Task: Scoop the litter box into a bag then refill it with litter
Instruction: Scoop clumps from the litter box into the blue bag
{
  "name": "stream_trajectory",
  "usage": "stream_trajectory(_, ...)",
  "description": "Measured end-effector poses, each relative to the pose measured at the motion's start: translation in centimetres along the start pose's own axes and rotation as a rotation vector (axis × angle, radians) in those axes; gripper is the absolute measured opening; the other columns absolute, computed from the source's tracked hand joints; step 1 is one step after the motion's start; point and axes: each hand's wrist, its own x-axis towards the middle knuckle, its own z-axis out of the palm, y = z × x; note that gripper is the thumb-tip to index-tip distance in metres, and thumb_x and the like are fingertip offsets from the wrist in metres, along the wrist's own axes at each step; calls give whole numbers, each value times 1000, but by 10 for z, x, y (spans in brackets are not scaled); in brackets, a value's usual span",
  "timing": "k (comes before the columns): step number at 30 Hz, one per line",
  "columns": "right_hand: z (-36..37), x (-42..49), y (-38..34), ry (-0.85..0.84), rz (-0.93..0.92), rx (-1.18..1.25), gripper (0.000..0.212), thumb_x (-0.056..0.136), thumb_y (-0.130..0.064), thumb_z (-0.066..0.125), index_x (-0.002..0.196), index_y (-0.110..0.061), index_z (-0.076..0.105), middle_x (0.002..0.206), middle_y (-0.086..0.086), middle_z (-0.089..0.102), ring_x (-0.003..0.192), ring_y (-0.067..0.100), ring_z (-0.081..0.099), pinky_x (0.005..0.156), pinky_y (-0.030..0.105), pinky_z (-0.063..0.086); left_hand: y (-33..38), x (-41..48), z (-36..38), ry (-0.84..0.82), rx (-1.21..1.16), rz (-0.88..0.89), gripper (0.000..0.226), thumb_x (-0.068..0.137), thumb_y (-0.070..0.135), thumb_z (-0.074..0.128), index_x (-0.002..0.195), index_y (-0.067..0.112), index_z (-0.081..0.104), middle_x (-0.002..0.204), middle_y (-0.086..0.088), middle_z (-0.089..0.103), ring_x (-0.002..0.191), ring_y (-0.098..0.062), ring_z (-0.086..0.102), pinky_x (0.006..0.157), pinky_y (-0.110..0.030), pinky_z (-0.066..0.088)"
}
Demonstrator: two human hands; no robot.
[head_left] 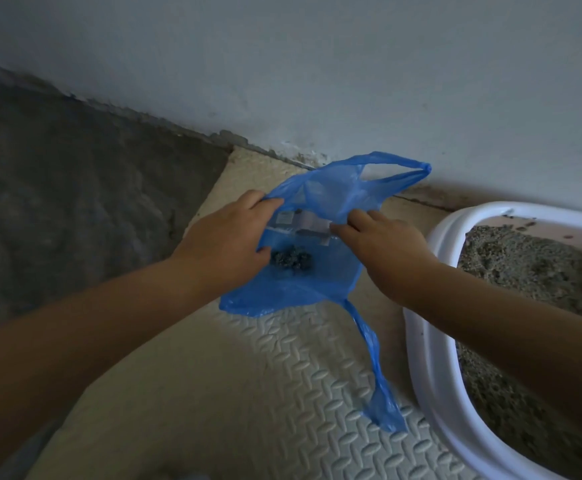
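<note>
A thin blue plastic bag (pixel 320 271) hangs spread between both hands above the mat. My left hand (pixel 230 237) pinches its left rim and my right hand (pixel 383 244) pinches its right rim, so the mouth is held apart. A dark clump of litter (pixel 291 260) and a pale scrap of paper (pixel 303 225) lie inside the bag. One handle loop (pixel 404 171) points toward the wall and the other handle (pixel 376 368) dangles down. The white litter box (pixel 435 362) sits at the right, filled with grey litter (pixel 518 271). No scoop is in view.
A beige embossed foam mat (pixel 248 393) covers the floor under the bag and the box. Bare grey concrete floor (pixel 75 202) lies to the left. A pale wall (pixel 317 64) runs close behind, with a rough, stained base.
</note>
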Motion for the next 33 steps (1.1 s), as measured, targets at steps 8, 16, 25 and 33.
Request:
stream_trajectory(8, 10, -8, 6, 46, 31, 167, 60, 88, -6, 48, 141, -32, 34, 116, -2, 46, 105, 21, 51, 61, 30, 34, 4, 1, 1, 12, 19, 22, 65, 87, 22, 59, 145, 21, 31, 139, 4, 37, 113, -19, 51, 79, -33, 45)
stream_trajectory(16, 7, -29, 29, -4, 168, 709, 41, 87, -12, 51, 123, -28, 61, 105, -6, 65, 87, 12, 59, 71, 21, 43, 15, 4, -2, 14, 29, 37, 64, 87, 24, 59, 145, 20, 32, 140, 0, 35, 121, -21, 45, 87, -35, 43)
stream_trajectory(25, 4, -117, 90, -10, 338, 1074, 24, 84, -19, 70, 102, -33, 65, 69, -17, 67, 53, 0, 59, 52, 16, 47, 57, 18, 10, 80, 161, 282, 58, 80, 19, 66, 134, 5, 49, 143, -14, 41, 130, -32, 41, 102, -46, 35)
stream_trajectory(33, 46, -235, 165, -122, 594, 787, 29, 80, -21, 73, 105, -32, 64, 82, -13, 64, 64, 4, 60, 59, 17, 43, 149, 34, 68, -136, 17, 449, 67, 94, 39, 47, 149, 9, 22, 155, -8, 21, 145, -22, 15, 113, -28, 9)
